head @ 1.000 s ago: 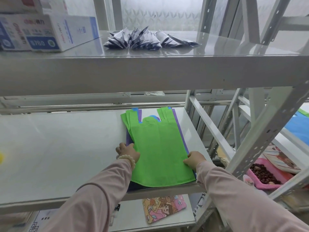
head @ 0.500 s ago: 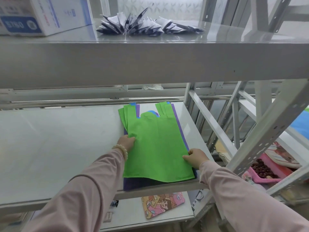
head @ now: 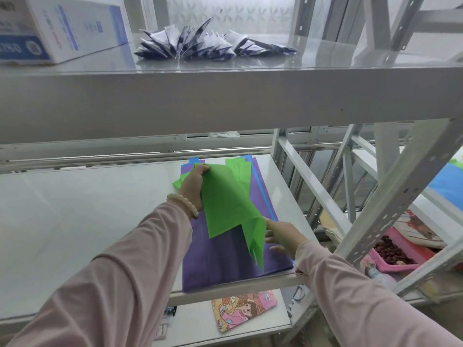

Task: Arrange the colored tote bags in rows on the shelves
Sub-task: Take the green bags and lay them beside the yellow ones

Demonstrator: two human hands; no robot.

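A stack of flat tote bags lies at the right end of the middle shelf [head: 75, 221]. My left hand [head: 194, 186] grips the left edge of the green tote bags [head: 225, 201] and lifts them, so their lower corner hangs curled down. Underneath lies a purple tote bag [head: 225, 261], with a blue tote bag [head: 261, 194] showing as a thin strip along its right side. My right hand [head: 283, 236] rests with straight fingers on the purple bag, beside the hanging green corner.
The upper shelf [head: 225, 96] carries a white and blue carton [head: 57, 28] and a fan of dark packets [head: 200, 43]. A cartoon-print pouch [head: 243, 311] lies on the lower shelf. Slanted metal braces [head: 390, 209] stand at the right, with a pink tray of brown nuts [head: 390, 254] behind them.
My left hand slid up the left edge and lifted the green bags off the stack, baring the purple bag. My right hand let go of the green edge and opened flat.
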